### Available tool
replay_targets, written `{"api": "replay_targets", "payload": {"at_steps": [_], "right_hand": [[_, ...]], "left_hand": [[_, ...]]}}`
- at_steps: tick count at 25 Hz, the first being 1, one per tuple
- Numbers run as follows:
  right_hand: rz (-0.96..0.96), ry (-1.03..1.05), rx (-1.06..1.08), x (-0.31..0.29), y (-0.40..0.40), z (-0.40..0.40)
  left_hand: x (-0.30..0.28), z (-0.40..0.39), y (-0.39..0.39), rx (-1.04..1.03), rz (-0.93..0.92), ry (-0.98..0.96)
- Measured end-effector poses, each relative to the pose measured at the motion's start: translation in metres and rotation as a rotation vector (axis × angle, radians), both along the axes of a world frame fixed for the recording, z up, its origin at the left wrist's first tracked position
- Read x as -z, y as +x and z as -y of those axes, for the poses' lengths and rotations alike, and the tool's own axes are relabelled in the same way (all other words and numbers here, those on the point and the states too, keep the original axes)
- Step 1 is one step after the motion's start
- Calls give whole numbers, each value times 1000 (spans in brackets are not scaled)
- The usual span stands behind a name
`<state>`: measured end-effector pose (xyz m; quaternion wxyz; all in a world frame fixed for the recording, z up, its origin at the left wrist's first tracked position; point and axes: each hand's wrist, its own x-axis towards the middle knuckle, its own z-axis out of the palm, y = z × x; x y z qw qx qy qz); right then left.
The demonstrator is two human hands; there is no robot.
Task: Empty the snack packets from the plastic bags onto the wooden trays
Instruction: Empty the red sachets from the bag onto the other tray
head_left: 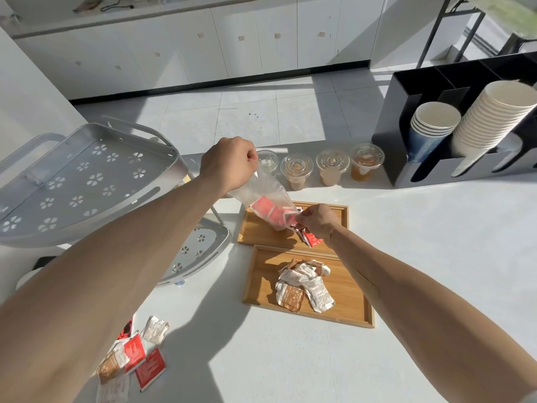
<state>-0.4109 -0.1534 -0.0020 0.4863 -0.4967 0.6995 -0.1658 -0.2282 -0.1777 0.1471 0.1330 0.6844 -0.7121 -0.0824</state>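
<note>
A clear plastic bag (263,196) with red snack packets (268,212) inside hangs tilted over the far wooden tray (255,232). My left hand (229,162) is shut on the bag's upper end, holding it up. My right hand (318,222) grips the bag's lower end just above that tray. A couple of red packets (311,238) lie on the far tray under my right hand. The near wooden tray (343,303) holds a pile of white and brown packets (305,283).
Loose red, white and brown packets (133,356) lie on the white counter at the front left. Several lidded drink cups (331,167) stand behind the trays. A black cup holder with paper cups (465,132) is at the right. A grey cart (87,181) stands at the left.
</note>
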Motion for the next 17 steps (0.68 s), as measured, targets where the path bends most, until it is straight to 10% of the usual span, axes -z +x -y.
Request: {"api": "replay_targets", "payload": {"at_steps": [17], "right_hand": [[37, -59, 12, -12, 14, -6]], "left_hand": [[-15, -7, 6, 36, 80, -66]]}}
